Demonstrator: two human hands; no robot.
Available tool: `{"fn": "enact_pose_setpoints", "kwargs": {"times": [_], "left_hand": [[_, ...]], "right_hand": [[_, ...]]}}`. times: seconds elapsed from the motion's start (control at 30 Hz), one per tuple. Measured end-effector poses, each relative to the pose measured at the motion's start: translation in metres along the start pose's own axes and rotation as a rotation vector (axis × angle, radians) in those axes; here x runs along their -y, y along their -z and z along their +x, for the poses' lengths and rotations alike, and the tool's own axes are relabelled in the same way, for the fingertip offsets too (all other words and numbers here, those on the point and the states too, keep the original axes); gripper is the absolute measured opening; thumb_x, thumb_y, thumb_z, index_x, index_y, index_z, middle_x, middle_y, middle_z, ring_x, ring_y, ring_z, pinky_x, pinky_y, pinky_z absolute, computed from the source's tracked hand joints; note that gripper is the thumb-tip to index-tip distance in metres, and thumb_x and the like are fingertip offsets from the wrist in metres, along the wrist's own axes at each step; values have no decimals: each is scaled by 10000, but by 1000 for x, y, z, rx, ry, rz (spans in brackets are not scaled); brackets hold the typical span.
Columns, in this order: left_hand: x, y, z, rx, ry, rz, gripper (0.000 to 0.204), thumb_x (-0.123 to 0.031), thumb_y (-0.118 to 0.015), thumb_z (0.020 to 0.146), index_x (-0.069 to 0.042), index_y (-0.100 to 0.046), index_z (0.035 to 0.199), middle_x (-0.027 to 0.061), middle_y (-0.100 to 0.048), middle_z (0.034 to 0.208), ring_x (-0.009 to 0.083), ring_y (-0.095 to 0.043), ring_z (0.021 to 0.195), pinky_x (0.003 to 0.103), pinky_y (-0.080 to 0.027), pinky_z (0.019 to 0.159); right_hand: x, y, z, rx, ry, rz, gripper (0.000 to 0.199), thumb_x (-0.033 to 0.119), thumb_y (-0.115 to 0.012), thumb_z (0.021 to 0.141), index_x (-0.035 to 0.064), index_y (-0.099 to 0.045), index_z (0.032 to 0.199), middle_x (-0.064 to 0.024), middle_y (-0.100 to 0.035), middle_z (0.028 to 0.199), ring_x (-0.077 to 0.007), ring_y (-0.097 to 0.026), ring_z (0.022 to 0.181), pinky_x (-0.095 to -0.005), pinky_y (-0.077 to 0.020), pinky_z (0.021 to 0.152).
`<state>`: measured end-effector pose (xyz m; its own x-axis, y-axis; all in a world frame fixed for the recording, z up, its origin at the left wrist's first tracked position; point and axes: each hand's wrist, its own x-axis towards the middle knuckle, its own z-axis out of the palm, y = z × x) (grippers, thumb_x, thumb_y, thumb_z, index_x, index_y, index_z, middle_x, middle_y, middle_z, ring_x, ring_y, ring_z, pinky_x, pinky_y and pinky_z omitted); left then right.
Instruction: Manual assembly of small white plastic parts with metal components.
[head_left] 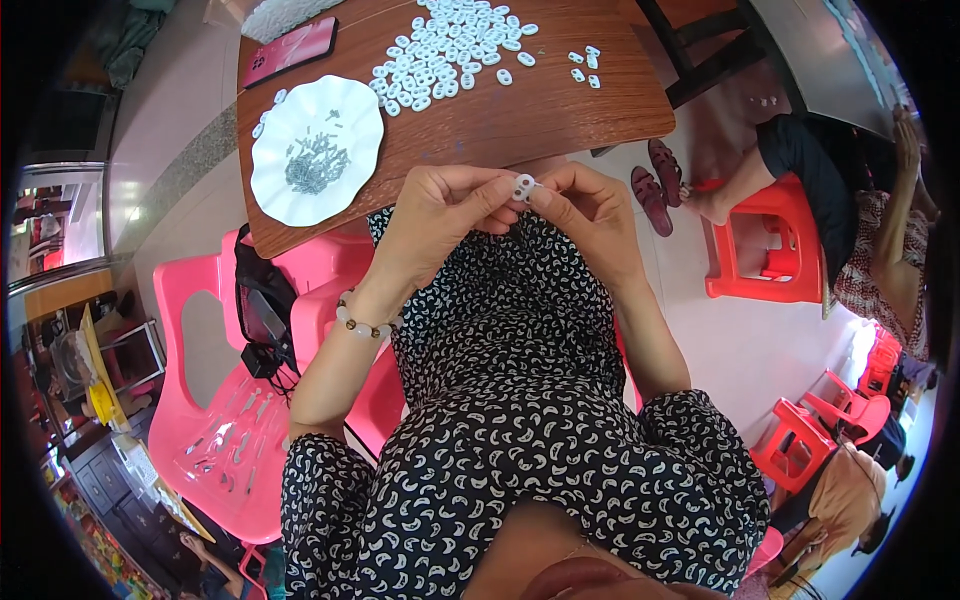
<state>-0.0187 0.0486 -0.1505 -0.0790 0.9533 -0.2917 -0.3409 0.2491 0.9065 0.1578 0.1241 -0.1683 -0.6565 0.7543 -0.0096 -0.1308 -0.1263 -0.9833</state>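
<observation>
Just off the near edge of the table, my left hand (pixel 432 225) pinches a small white oval plastic piece with two holes (pixel 523 187) between thumb and fingertips. My right hand (pixel 597 212) meets it from the other side, thumb and forefinger closed at the piece's right edge. Whether those right fingers also hold a tiny part is too small to make out. Many like white oval pieces (pixel 440 62) lie heaped on the brown wooden table (pixel 450 135). A white scalloped plate (pixel 352 100) on the left holds a pile of small grey metal pins (pixel 318 168).
A pink phone-like flat case (pixel 290 53) lies at the table's far left. Several small white pieces (pixel 585 70) sit apart on the right. Beside me stands a pink chair (pixel 195 440) with a black bag (pixel 265 310). Another person's leg (pixel 735 190) rests by a red stool (pixel 765 240).
</observation>
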Motion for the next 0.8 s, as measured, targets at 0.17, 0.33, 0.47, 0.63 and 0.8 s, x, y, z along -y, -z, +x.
{"fn": "enact_pose_setpoints", "kwargs": {"times": [0.17, 0.33, 0.47, 0.63, 0.8], "left_hand": [[1, -2, 1, -18, -5, 8, 263, -193, -638, 901, 43, -683, 1008, 75, -683, 824, 90, -620, 709, 214, -530, 647], [2, -3, 1, -24, -24, 53, 246, -190, -646, 895, 36, -696, 979, 45, -665, 772, 69, -585, 669, 198, -499, 619], [4, -5, 0, -25, -76, 58, 239, -187, -646, 895, 35, -700, 968, 40, -661, 760, 66, -578, 663, 195, -491, 610], [8, -6, -1, -16, -67, 53, 255, -191, -651, 893, 33, -684, 1009, 47, -674, 821, 70, -580, 698, 204, -482, 640], [11, -8, -2, -19, -59, 13, 253, -196, -636, 904, 27, -682, 1013, 44, -674, 824, 68, -579, 706, 201, -478, 646]], "right_hand": [[-4, 0, -2, -15, -6, 37, 131, 110, -656, 888, -17, -630, 874, -28, -645, 823, -63, -580, 760, -200, -476, 693], [-4, 0, -4, -10, -11, 25, 131, 110, -656, 888, -19, -629, 886, -30, -647, 825, -67, -585, 764, -203, -479, 699], [-4, -4, -6, -32, 17, 62, 118, 92, -653, 887, -23, -627, 895, -37, -650, 829, -76, -590, 771, -209, -483, 706], [-9, -7, -9, -75, 20, 98, 103, 72, -645, 888, -27, -626, 910, -49, -658, 845, -91, -606, 790, -218, -492, 725], [-8, -6, -11, -67, 22, 94, 102, 72, -646, 886, -24, -629, 916, -54, -662, 857, -100, -616, 808, -222, -496, 740]]}}
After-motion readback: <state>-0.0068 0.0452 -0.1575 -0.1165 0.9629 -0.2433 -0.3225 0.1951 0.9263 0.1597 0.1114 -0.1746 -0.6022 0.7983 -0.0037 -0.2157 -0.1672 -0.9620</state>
